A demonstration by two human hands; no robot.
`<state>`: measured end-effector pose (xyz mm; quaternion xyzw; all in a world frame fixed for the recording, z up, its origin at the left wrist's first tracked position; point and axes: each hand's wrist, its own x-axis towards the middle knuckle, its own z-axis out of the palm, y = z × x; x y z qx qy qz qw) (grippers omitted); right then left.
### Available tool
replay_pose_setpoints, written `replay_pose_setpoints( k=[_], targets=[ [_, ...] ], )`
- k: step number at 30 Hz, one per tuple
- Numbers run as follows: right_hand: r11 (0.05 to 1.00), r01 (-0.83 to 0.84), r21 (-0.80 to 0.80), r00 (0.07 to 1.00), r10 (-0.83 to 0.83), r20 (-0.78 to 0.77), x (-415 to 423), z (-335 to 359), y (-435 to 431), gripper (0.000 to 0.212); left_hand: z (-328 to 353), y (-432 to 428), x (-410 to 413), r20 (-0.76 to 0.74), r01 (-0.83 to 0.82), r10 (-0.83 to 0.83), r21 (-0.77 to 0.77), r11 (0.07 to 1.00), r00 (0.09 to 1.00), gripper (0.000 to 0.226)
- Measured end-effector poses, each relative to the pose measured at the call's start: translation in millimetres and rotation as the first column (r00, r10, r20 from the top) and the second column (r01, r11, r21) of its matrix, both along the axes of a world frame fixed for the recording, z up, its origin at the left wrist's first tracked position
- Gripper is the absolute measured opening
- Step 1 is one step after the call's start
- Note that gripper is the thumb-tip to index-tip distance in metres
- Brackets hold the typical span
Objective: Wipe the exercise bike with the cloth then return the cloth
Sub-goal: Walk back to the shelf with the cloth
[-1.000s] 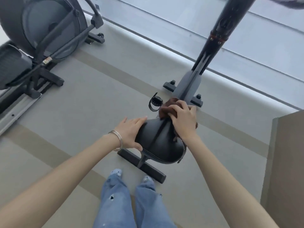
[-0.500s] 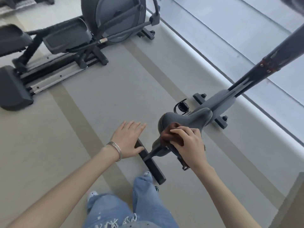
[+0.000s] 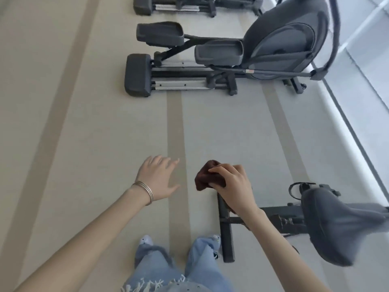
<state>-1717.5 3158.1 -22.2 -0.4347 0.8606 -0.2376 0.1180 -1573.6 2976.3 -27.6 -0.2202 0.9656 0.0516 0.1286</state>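
The exercise bike's dark saddle (image 3: 336,224) sits at the lower right, with its black floor bar (image 3: 224,228) beside my feet. My right hand (image 3: 233,186) is off the saddle, to its left, closed around a bunched dark brown cloth (image 3: 207,175) held in the air over the floor. Level with it on the left, my left hand (image 3: 159,178) hovers with spread fingers and a bangle at the wrist, holding nothing.
A grey elliptical trainer (image 3: 231,57) stands across the top of the view, with a second machine (image 3: 179,5) behind it. A window ledge (image 3: 347,131) runs along the right. Striped carpet floor (image 3: 84,144) spreads to the left. My jeans and shoes (image 3: 179,262) are at the bottom.
My right hand has lifted the cloth off the saddle and moved left, away from the bike. My left hand left the saddle. The view has turned left toward the elliptical.
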Motion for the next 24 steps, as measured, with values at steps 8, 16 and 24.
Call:
replay_pose_setpoints(
  k=[8, 16, 24],
  targets=[
    [0.975, -0.214, 0.051, 0.977, 0.214, 0.005, 107, 5, -135, 0.029, 5, -106, 167, -0.038, -0.245, 0.245, -0.013, 0.969, 0.969, 0.067],
    [0.899, -0.434, 0.059, 0.900, 0.435, 0.002, 202, 17, -246, 0.039, 14, -167, 295, -0.081, -0.509, 0.510, 0.041, 0.860, 0.856, 0.065],
    [0.817, -0.572, 0.064, 0.809, 0.550, 0.206, 239, 10, -330, 0.045, 5, -188, 352, -0.098, -0.704, 0.713, 0.112, 0.702, 0.695, 0.061]
  ],
)
